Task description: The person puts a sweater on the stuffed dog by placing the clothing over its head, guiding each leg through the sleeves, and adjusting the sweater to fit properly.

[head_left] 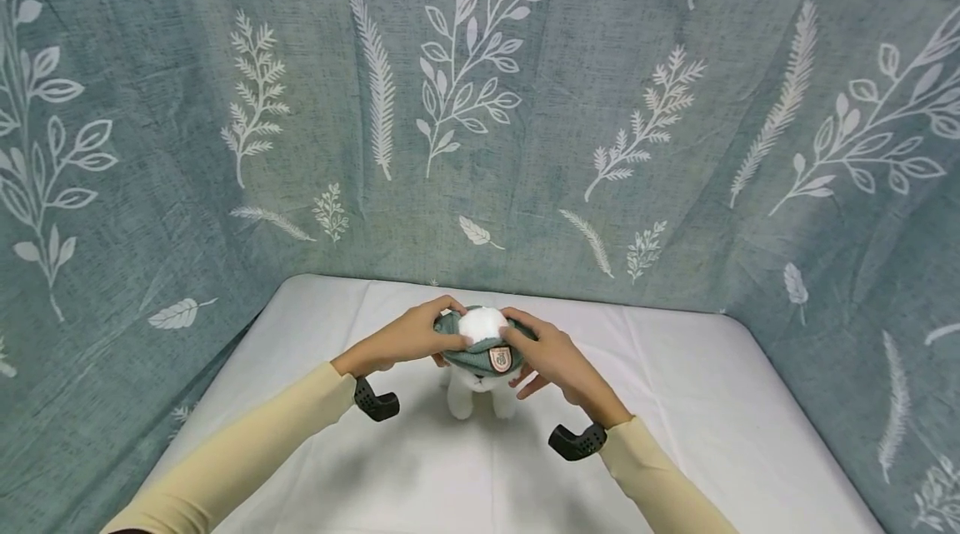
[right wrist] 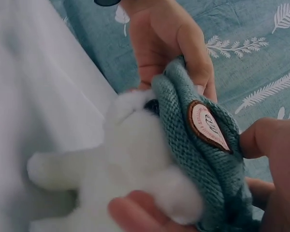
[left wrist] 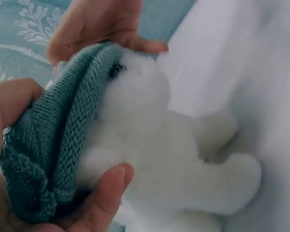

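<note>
A white plush toy animal [head_left: 461, 401] stands on the white surface, facing the head camera. Around its head sits a teal knitted hat [head_left: 467, 357], with white fluff showing in the middle of the hat from above. My left hand [head_left: 423, 332] grips one side of the hat between thumb and fingers. On the opposite side my right hand [head_left: 553, 357] pinches the knit, its lower fingers beside the toy's cheek. An oval patch [right wrist: 209, 126] with a brown border is on the hat's front. In the left wrist view the rolled brim [left wrist: 82, 116] reaches the toy's dark eye [left wrist: 117, 71].
The toy stands on a white cloth-covered table [head_left: 420, 476]. Blue-green curtains [head_left: 480, 101] with white leaf prints hang behind it and on both sides. A black wrist mount [head_left: 375, 401] is on my left wrist, another black mount [head_left: 577, 441] on my right.
</note>
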A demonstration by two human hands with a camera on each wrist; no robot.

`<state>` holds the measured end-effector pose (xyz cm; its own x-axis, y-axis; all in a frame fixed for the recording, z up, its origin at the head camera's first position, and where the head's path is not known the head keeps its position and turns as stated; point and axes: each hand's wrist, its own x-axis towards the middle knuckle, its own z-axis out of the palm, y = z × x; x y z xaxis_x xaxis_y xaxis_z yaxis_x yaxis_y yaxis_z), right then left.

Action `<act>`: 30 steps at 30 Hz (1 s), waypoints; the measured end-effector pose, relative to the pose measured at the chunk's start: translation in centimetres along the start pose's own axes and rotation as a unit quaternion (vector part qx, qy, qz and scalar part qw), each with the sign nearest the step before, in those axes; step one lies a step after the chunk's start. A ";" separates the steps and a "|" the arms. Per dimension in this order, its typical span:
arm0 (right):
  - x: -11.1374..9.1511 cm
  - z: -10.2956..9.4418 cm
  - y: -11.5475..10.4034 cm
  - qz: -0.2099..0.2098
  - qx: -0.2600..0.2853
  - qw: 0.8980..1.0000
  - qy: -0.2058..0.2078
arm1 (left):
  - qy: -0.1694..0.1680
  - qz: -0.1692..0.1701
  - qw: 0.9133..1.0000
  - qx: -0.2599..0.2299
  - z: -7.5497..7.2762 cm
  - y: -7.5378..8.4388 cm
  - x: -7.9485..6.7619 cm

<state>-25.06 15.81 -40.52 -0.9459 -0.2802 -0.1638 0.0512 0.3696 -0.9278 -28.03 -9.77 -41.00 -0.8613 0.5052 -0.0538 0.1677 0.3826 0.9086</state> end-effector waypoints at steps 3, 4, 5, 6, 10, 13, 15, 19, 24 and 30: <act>0.2 0.3 0.2 -0.008 0.036 0.999 -0.003 | 0.003 -0.008 0.999 -0.041 0.1 -0.4 0.2; 0.3 0.4 0.2 -0.010 0.045 0.999 0.001 | 0.006 -0.009 0.999 -0.051 0.2 -0.5 0.3; 0.4 0.6 0.2 -0.010 0.054 0.998 0.005 | 0.011 -0.009 0.998 -0.060 0.2 -0.7 0.4; 0.4 0.7 0.2 -0.009 0.062 0.998 0.009 | 0.016 -0.009 0.998 -0.068 0.3 -0.8 0.4; 0.6 1.0 0.4 -0.003 0.082 0.996 0.026 | 0.041 -0.012 0.994 -0.099 0.5 -1.3 0.6; 0.7 1.2 0.6 -0.004 0.089 0.995 0.036 | 0.055 -0.009 0.991 -0.125 0.8 -1.6 0.6; 0.9 1.2 0.8 -0.004 0.095 0.995 0.041 | 0.063 -0.006 0.990 -0.129 0.9 -1.8 0.5; 1.1 0.9 1.2 -0.002 0.105 0.994 0.034 | 0.064 -0.007 0.991 -0.120 1.1 -2.3 0.5; 1.0 0.7 1.5 0.001 0.089 0.996 0.015 | 0.027 -0.020 0.992 -0.122 1.0 -2.9 0.5; 1.0 0.6 2.3 0.001 0.080 0.997 0.000 | -0.022 -0.013 0.986 -0.163 1.2 -3.3 0.4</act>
<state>-25.72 15.84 -43.02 -0.9454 -0.2803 -0.1660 0.1035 0.2246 -0.9689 -28.34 -9.96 -44.50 -0.8401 0.5350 -0.0899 -0.0228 0.1308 0.9911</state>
